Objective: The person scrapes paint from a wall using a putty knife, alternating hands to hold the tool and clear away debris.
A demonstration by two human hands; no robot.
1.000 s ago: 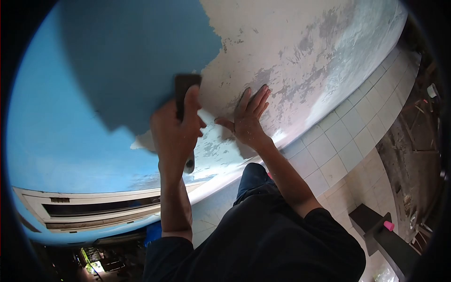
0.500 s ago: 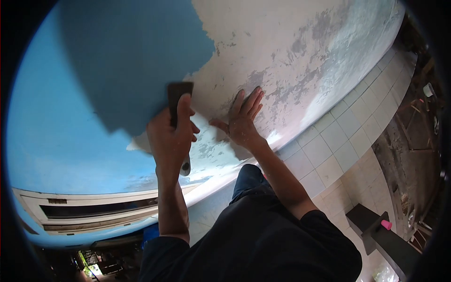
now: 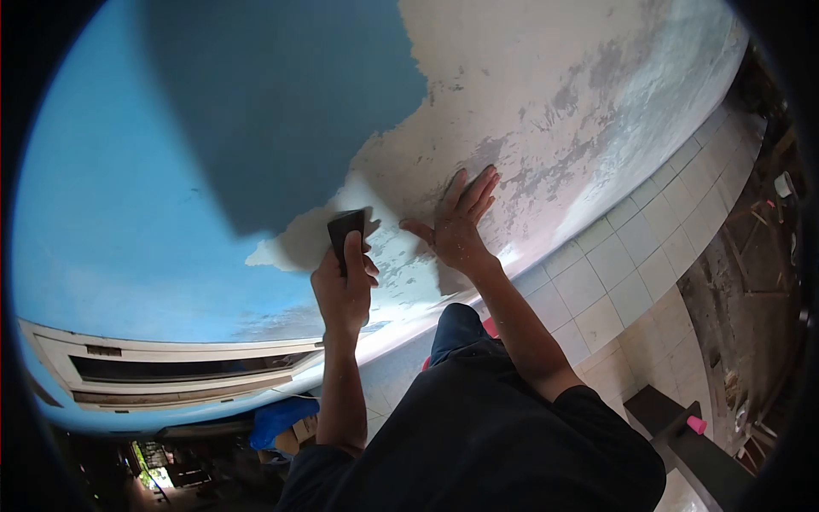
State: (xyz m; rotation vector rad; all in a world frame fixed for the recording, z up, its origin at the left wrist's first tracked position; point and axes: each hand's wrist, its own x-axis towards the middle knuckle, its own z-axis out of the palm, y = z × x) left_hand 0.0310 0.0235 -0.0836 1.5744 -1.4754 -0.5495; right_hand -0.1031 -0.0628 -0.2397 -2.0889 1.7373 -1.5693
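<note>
My left hand (image 3: 343, 286) is wrapped round a scraper (image 3: 346, 229), thumb along its dark, wide blade. The blade sits over the bare patch of the wall, just below the ragged edge of the blue paint (image 3: 281, 111). To its right, my right hand (image 3: 463, 226) lies spread on the stripped, grey-and-white mottled plaster (image 3: 546, 119), fingers stretched out and holding nothing. Most of the scraper's handle is hidden in my left fist.
A white-framed opening (image 3: 188, 367) is set in the wall at lower left. Beside it are a blue plastic sheet (image 3: 275, 420) and cardboard. Pale tiles (image 3: 597, 256) run along the wall's base. A pink cup (image 3: 697, 424) stands on a dark bench (image 3: 717, 461) at lower right.
The scraper in my left hand has moved down, away from the blue paint edge, and its blade is more tilted. My right hand stays spread on the same area of plaster; the view has shifted slightly.
</note>
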